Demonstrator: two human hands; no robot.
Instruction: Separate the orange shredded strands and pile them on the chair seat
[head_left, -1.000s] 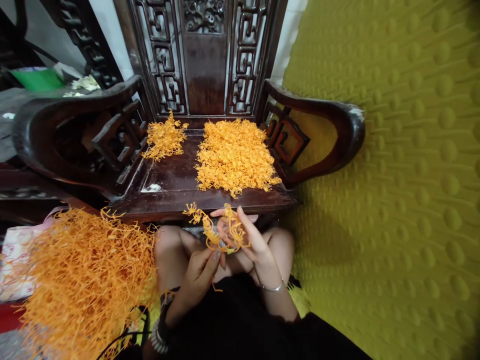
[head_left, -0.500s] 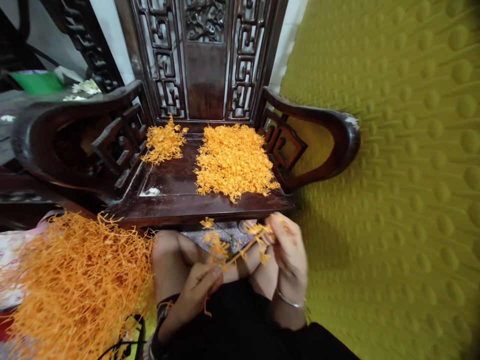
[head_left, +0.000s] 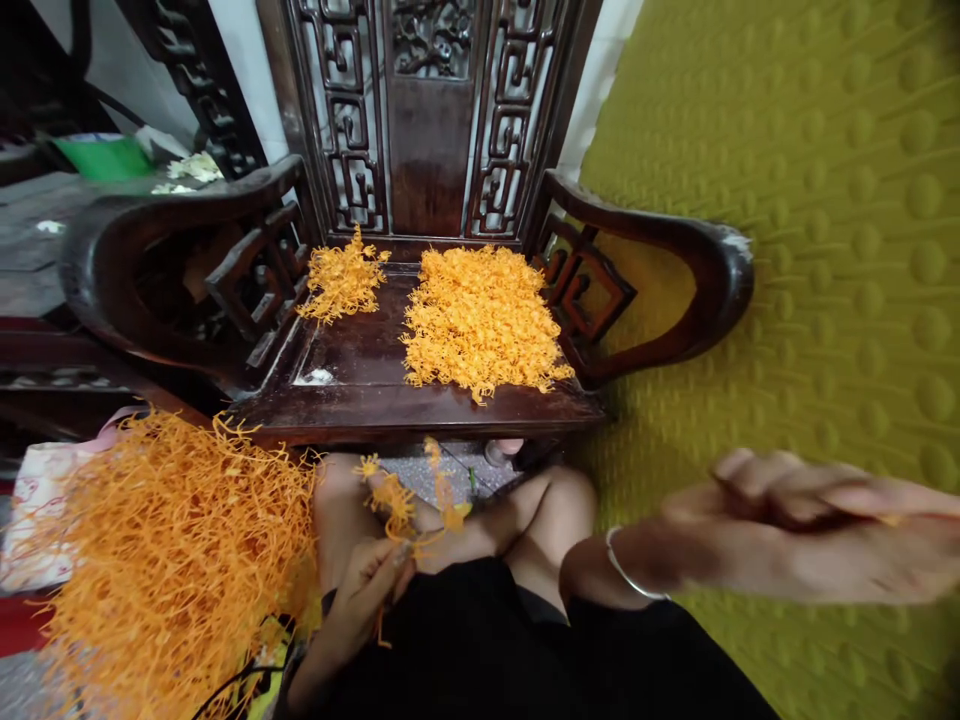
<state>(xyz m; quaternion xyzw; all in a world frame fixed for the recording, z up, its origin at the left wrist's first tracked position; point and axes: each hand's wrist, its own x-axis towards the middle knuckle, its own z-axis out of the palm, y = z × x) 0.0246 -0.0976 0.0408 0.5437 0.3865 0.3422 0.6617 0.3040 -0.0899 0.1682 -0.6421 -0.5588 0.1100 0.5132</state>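
My left hand (head_left: 367,580), low in the middle over my lap, pinches the stem of an orange artificial sprig (head_left: 394,505). Small frilly tufts branch upward from it. My right hand (head_left: 810,530), wearing a silver bangle, is stretched far to the right and smeared by motion. Its fingers look closed on a thin orange strand (head_left: 892,519), which runs to the right edge of the view. A large heap of thin orange stems (head_left: 187,530) lies to the left of my knee. Frilly orange tufts form a big pile (head_left: 484,320) and a smaller pile (head_left: 345,280) on the chair seat before me.
The dark carved wooden chair (head_left: 431,160) faces me, with curved arms on both sides. A bumpy yellow-green surface (head_left: 825,300) borders the right. At the left are a green bowl (head_left: 105,157) and a white patterned bag (head_left: 45,500).
My right hand has swung away from the sprig, far out to the right. My left hand has shifted slightly left with the sprig still in it. The view has turned a little.
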